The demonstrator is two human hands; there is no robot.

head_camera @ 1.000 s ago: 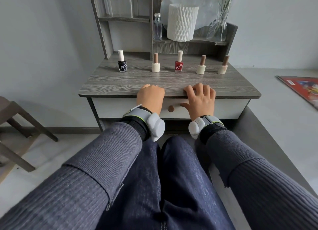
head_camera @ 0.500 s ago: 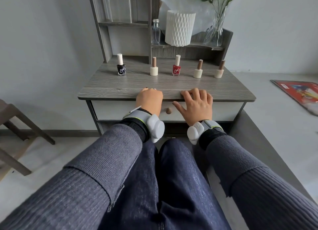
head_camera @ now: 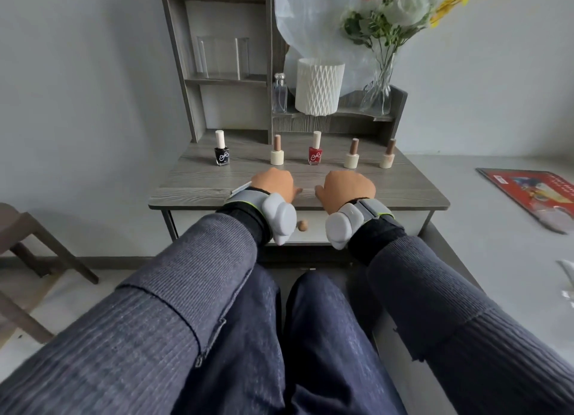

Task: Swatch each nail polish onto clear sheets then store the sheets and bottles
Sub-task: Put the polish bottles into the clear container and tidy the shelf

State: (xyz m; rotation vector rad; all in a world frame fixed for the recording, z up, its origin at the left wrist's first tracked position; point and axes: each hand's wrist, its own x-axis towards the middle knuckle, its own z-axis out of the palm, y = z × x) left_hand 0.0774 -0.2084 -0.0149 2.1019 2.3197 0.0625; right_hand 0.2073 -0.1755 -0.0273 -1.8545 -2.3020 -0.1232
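Since half a second ago both hands have slid off the front edge and further onto the tabletop (head_camera: 403,184), and the view has tipped up to take in more of the shelves. The left hand (head_camera: 273,184) rests just behind the front edge, thumb pointing right; its fingers are hidden behind the knuckles, so I cannot tell whether they are curled. The right hand (head_camera: 349,188) lies flat beside it, palm down, thumb pointing left, holding nothing.

The bottles have not moved. Five stand in a row along the back of the tabletop: a black bottle (head_camera: 222,157) nearest the left edge, a cream bottle (head_camera: 277,159), a red bottle (head_camera: 315,156), and two more cream ones toward the right edge.

The black and red bottles carry a looped white mark, too small to read. Print on the red booklet (head_camera: 528,194) on the floor is illegible.
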